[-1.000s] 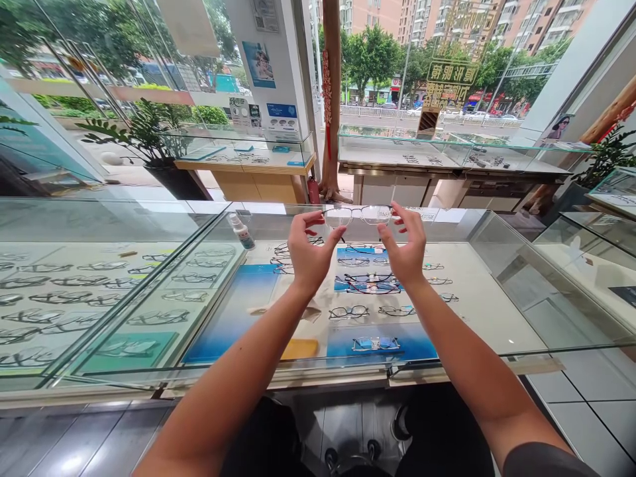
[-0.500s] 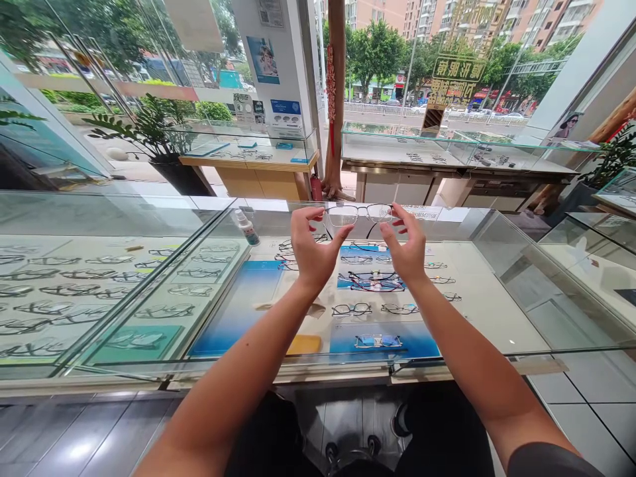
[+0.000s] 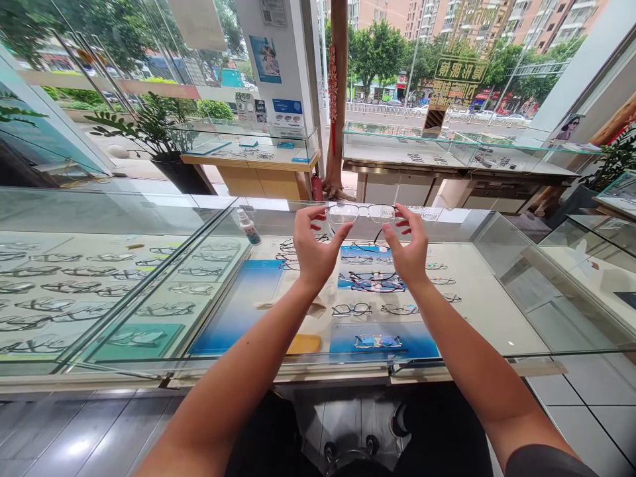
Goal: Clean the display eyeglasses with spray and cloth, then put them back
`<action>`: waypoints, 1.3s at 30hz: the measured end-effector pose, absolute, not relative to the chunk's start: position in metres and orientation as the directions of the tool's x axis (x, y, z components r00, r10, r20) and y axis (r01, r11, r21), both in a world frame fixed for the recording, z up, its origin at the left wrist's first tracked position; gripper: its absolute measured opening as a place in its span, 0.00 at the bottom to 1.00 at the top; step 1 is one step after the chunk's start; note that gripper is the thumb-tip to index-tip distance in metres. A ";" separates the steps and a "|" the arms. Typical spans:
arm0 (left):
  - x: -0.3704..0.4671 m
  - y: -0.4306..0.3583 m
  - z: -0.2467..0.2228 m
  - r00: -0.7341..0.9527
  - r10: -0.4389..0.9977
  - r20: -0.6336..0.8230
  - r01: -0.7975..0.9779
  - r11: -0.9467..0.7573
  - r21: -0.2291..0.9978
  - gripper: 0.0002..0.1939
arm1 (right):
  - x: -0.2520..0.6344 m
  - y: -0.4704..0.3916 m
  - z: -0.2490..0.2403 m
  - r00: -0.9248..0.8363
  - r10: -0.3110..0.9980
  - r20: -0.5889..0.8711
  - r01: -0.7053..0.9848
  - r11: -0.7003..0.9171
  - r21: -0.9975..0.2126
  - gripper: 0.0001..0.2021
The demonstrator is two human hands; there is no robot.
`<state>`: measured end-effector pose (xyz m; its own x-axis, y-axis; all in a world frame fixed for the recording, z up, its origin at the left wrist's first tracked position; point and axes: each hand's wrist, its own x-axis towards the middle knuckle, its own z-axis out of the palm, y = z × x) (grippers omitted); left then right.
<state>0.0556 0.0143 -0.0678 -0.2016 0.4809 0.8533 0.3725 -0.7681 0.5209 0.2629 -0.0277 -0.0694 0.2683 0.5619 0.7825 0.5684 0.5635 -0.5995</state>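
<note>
Glasses (image 3: 363, 211) up in the air over the far side of the desk (image 3: 501, 311), between both hands, lenses roughly level, front turned away from the wearer. One dark temple tip shows just beside the right thumb; the left temple is harder to make out.

Left hand (image 3: 315, 248): fingers grasping the frame's left end near the hinge, thumb lower and toward the lens. Right hand (image 3: 411, 248): same grip mirrored at the other end. Whether either thumb actually presses the frame, cannot tell. Both forearms reach out long, sleeve visible at the right edge only.

Below, pairs in loose rows: a black-rimmed pair (image 3: 351, 309), a blue-lensed pair (image 3: 377, 341) on a blue sheet near the front. Yellow case (image 3: 304, 344) beside the left forearm, partly hidden by it. Pale cloth (image 3: 318, 307) behind that same arm. Spray bottle (image 3: 249, 226) off to the left, well apart from the hands.

Step in hand, my reading: holding the frame out by its two ends for a look at its shape and evenness. From here, any move calls for both hands working together, light pressure at the hinges, fingertips off the lenses, temples clear of the glass edges.
</note>
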 end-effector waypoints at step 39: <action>0.053 0.015 -0.062 -0.199 0.384 0.902 0.429 -0.793 0.433 0.29 | 0.263 -0.030 -0.068 0.262 0.634 0.728 0.520 0.543 -0.660 0.23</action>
<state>0.0525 0.0148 -0.0615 -0.1994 0.3839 0.9016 0.4289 -0.7931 0.4326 0.2628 -0.0304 -0.0684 0.2621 0.6339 0.7276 0.5196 0.5427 -0.6599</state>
